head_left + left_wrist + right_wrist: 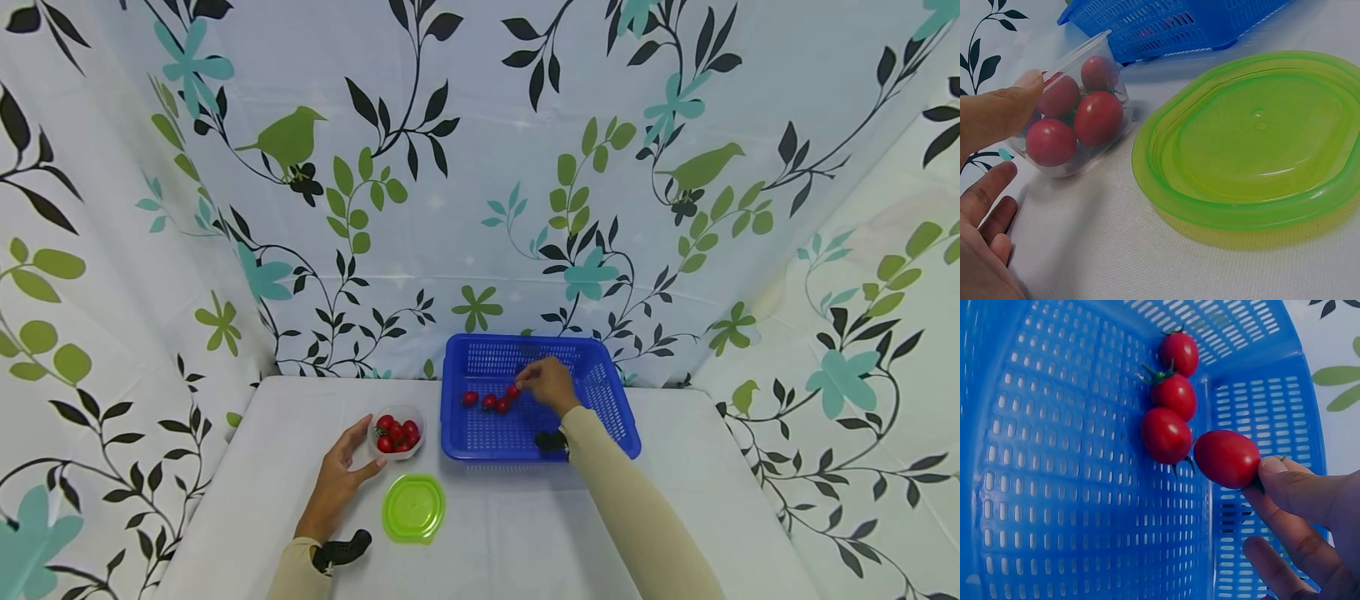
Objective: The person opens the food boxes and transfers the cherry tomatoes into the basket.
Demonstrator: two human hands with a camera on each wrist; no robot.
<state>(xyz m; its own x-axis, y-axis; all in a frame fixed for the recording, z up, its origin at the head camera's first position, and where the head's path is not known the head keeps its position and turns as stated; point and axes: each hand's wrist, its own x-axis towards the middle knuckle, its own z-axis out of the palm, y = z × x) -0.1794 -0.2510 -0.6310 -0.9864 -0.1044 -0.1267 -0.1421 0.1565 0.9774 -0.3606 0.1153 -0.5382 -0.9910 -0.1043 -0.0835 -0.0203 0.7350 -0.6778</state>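
Observation:
My right hand (551, 385) pinches a red cherry tomato (1227, 459) by its stem end between thumb and fingertip, inside the blue basket (487, 437). Beside it, three more cherry tomatoes (1166, 435) lie in a row on the basket floor, with green stems showing. To the left, a small clear plastic container (408, 411) holds several cherry tomatoes (1099, 119). My left hand (337, 479) rests around its left side, one digit touching the rim and the other fingers loosely spread apart from it.
A green lid (413, 508) lies on the white table (525, 533) in front of the container, left of the basket's near corner. A patterned curtain (465, 208) with leaves and birds rises behind the table and along both sides.

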